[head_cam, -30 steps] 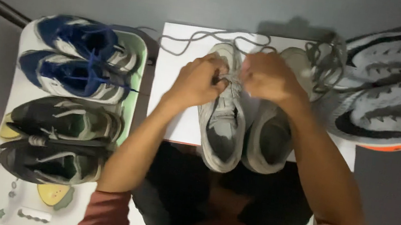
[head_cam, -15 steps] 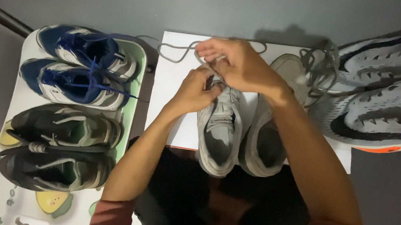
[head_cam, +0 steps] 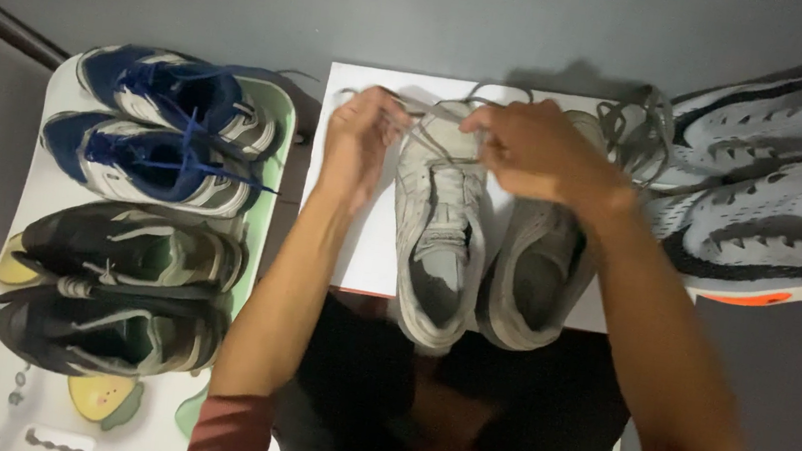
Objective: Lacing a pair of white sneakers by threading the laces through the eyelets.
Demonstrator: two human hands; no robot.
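Head view | my left hand [head_cam: 358,140] and right hand [head_cam: 530,150] each pinch the grey shoe's [head_cam: 439,230] limp lace [head_cam: 434,110] (frame centre) | grip near ends.

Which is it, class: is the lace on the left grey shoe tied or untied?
Untied. The left hand and right hand each pull a loose lace end apart above the grey shoe; no knot or bow shows.

Dim, even overhead light, soft shadows, slight motion blur, perhaps mild edge distortion.
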